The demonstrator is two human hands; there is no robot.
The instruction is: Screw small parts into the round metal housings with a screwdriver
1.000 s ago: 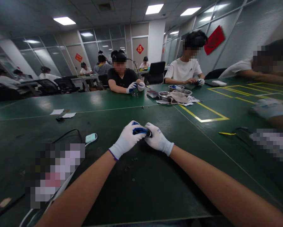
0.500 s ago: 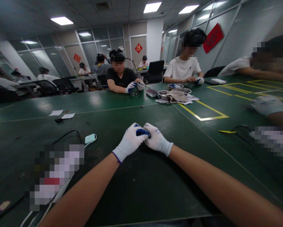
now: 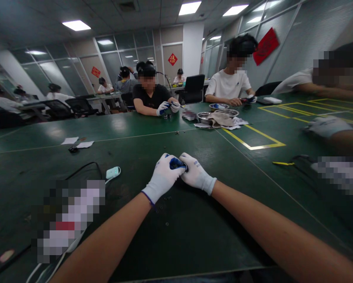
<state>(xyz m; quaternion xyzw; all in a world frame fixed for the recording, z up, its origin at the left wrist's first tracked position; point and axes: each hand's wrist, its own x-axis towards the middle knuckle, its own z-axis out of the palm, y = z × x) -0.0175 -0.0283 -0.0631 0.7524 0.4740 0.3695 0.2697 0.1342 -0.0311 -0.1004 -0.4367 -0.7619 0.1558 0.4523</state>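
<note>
My left hand (image 3: 163, 175) and my right hand (image 3: 196, 173), in white gloves with blue palms, meet above the green table (image 3: 129, 243). Their fingers are closed around a small dark piece (image 3: 185, 167) with a rounded edge. Most of that piece is hidden by the gloves, so its kind does not show. Below my left wrist, several tiny metal rings (image 3: 167, 224) lie on the table top.
To the left are a blurred-out power strip (image 3: 76, 212), cables and a small pale-green device (image 3: 113, 172). Metal bowls (image 3: 204, 116) with a cloth (image 3: 222, 119) stand farther back. Co-workers sit across the table; a co-worker's gloved hand (image 3: 331, 126) is at right.
My left hand has turned slightly, and the gap between its thumb and fingers is wider. My right hand stays nearly still. At right, the co-worker's gloved hand has shifted left.
</note>
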